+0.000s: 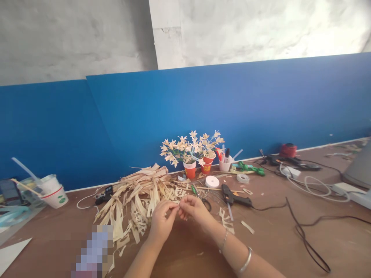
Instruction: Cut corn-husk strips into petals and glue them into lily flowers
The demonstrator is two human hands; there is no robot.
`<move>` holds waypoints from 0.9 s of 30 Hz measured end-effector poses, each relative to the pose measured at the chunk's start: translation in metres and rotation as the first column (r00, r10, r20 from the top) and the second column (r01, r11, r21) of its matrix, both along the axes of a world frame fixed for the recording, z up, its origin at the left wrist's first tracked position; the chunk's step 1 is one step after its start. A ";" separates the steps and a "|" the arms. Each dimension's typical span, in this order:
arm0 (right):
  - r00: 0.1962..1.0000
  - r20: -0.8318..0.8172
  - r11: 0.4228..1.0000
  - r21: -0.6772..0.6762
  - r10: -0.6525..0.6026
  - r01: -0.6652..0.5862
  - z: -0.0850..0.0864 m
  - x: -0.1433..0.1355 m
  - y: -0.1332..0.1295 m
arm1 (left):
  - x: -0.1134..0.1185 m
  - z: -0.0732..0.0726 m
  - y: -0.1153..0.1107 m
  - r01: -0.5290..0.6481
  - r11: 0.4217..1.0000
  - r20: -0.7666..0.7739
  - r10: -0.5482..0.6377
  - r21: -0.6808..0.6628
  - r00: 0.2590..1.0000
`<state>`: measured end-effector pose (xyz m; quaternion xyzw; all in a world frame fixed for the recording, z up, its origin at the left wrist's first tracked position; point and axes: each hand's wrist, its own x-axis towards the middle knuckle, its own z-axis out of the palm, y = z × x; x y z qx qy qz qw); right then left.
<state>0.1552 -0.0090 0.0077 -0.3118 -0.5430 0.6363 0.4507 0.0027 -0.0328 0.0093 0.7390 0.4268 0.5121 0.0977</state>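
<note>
My left hand point(162, 221) and my right hand point(194, 211) meet fingertip to fingertip above the brown table. Both are closed in a pinch; what lies between the fingers is too small to make out. Just behind and left of them spreads a heap of dried, pale husks point(145, 185), some cut into ragged strips. Scissors point(206, 204) lie partly hidden behind my right hand. To its right rests a black glue gun point(236, 197), with cut husk scraps point(226, 220) in front.
Red paper cups point(190, 171) hold pale husk flowers by the blue partition point(203, 100). White tape rolls point(212, 181), a pink cup of tools point(225, 165) and green tape point(246, 167) stand nearby. Black cable point(301, 235) loops at right. A paper cup point(56, 197) stands left.
</note>
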 end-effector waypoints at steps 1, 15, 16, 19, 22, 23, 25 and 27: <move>0.997 -0.065 0.996 -0.065 0.052 -0.056 0.002 0.000 -0.001 | 0.001 0.001 -0.001 0.019 1.000 0.030 -0.019 0.006 0.999; 0.936 -0.311 0.936 -0.251 0.164 -0.247 0.006 0.001 -0.007 | 0.005 0.005 -0.003 0.104 0.989 0.213 -0.080 -0.103 0.974; 0.936 -0.313 0.934 -0.259 0.162 -0.248 0.006 0.001 -0.007 | 0.005 0.005 -0.003 0.109 0.988 0.219 -0.083 -0.107 0.972; 0.944 -0.290 0.937 -0.256 0.160 -0.237 0.008 0.001 -0.008 | 0.005 0.007 -0.004 0.098 0.988 0.219 -0.069 -0.122 0.973; 0.966 -0.230 0.960 -0.222 0.119 -0.171 0.010 0.000 -0.008 | 0.005 0.007 -0.004 0.053 0.985 0.199 -0.020 -0.163 0.980; 0.976 -0.199 0.972 -0.192 0.093 -0.132 0.011 -0.001 -0.008 | 0.005 0.007 -0.004 0.035 0.984 0.191 -0.001 -0.175 0.982; 0.994 -0.106 0.996 -0.084 0.023 -0.032 0.010 -0.001 -0.007 | 0.005 0.007 -0.003 0.009 0.982 0.178 0.025 -0.187 0.984; 0.996 0.035 0.992 0.099 -0.079 0.075 0.007 -0.001 -0.006 | 0.004 0.006 -0.002 0.003 0.982 0.168 0.029 -0.188 0.985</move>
